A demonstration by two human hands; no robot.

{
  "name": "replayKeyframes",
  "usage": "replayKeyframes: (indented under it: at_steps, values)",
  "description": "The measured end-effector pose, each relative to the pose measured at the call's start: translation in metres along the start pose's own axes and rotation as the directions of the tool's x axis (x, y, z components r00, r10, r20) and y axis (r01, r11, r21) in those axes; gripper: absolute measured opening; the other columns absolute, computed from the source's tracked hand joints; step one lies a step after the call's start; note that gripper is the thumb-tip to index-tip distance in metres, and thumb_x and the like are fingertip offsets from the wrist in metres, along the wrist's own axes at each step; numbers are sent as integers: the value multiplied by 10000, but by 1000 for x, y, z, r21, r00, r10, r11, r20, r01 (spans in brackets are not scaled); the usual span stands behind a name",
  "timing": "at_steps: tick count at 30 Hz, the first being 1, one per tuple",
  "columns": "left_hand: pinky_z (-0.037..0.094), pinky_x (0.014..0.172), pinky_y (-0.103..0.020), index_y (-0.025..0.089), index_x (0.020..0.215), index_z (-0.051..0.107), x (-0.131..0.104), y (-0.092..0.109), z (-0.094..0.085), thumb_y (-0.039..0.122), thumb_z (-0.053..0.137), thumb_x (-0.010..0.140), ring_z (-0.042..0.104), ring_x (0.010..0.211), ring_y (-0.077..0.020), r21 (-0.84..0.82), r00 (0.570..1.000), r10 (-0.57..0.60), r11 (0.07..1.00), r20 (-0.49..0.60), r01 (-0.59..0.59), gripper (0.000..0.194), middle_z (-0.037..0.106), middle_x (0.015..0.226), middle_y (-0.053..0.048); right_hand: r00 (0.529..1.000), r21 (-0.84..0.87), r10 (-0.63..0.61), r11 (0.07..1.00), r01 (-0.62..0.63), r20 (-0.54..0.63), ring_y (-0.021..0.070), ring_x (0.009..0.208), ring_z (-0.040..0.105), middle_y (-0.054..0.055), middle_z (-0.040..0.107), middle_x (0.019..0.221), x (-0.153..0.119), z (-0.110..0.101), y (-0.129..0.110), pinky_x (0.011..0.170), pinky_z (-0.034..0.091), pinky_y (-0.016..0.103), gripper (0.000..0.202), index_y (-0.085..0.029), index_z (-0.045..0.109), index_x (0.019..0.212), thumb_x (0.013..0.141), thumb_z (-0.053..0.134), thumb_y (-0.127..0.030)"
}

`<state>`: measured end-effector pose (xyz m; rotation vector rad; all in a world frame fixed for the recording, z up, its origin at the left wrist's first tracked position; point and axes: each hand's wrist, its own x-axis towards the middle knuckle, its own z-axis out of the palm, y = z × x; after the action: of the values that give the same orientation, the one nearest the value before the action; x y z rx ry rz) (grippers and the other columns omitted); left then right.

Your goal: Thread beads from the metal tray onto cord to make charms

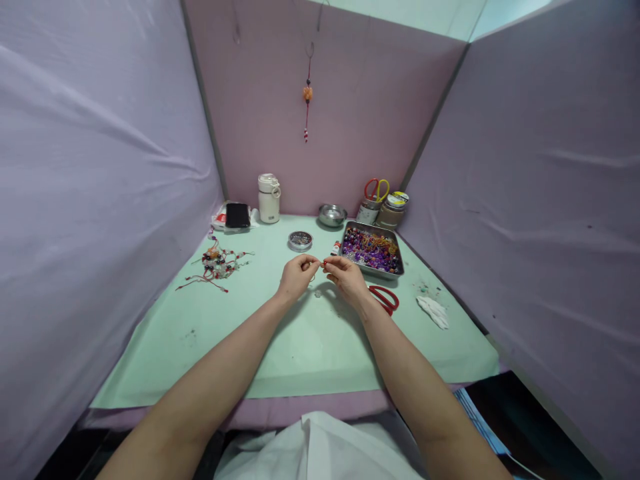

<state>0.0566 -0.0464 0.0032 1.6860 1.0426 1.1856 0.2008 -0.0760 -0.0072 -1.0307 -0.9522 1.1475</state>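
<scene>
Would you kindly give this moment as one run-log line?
left hand: pinched, contents unclear | right hand: pinching small red piece | near right hand: bead tray, red-handled scissors | hanging ahead: beaded cord

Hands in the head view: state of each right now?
Left hand: closed in a pinch; anything held is too small to tell.
Right hand: closed, pinching a small red piece.

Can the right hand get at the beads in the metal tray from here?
Probably yes: the right hand is just beside the open metal tray, and nothing covers the beads. Its fingertips seem to be pinching a small red piece, though, so they may need freeing first.
</scene>
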Motion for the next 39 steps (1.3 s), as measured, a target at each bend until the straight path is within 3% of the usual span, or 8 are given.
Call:
replayKeyframes:
  at_steps: [39]
  values:
    - [299,502,-226,162,722,649,-3,5,0,374,590,700,356,492,-92,-20,1000,-27,999,1,27,221,326,487,68,997,-128,-80,988,82,22,156,757,603,20,673,785,1,-2,3,705,436,290,243,-215,656,799,623,726,-366]
